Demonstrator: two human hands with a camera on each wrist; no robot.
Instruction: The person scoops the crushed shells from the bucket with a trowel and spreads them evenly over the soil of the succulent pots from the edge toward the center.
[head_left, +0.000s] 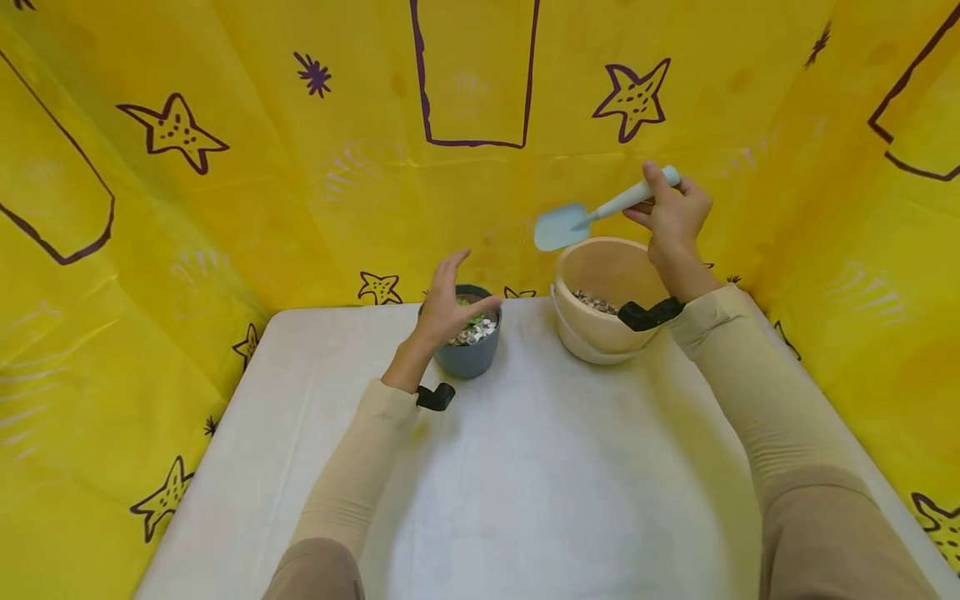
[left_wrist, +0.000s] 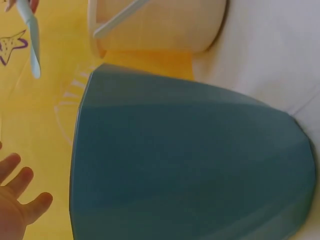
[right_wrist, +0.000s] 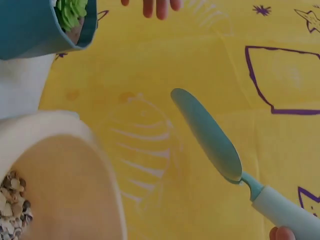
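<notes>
My right hand [head_left: 678, 221] grips the pale handle of a light blue garden trowel [head_left: 564, 227], its blade pointing left above the rim of a cream bucket [head_left: 592, 337]. In the right wrist view the trowel blade [right_wrist: 207, 135] carries nothing visible. Gravel [right_wrist: 12, 205] lies in the bottom of the bucket. My left hand [head_left: 447, 308] is held over a blue-grey plant pot [head_left: 468, 360], fingers spread and holding nothing. White stones [head_left: 480, 329] and a green succulent [right_wrist: 71, 14] show inside the pot, partly hidden by the hand in the head view.
Both containers stand near the back edge of a table with a white cloth [head_left: 525, 492]. A yellow curtain [head_left: 480, 200] with starfish drawings hangs close behind and along both sides. The bucket's pale carrying handle [left_wrist: 120, 19] hangs down its side.
</notes>
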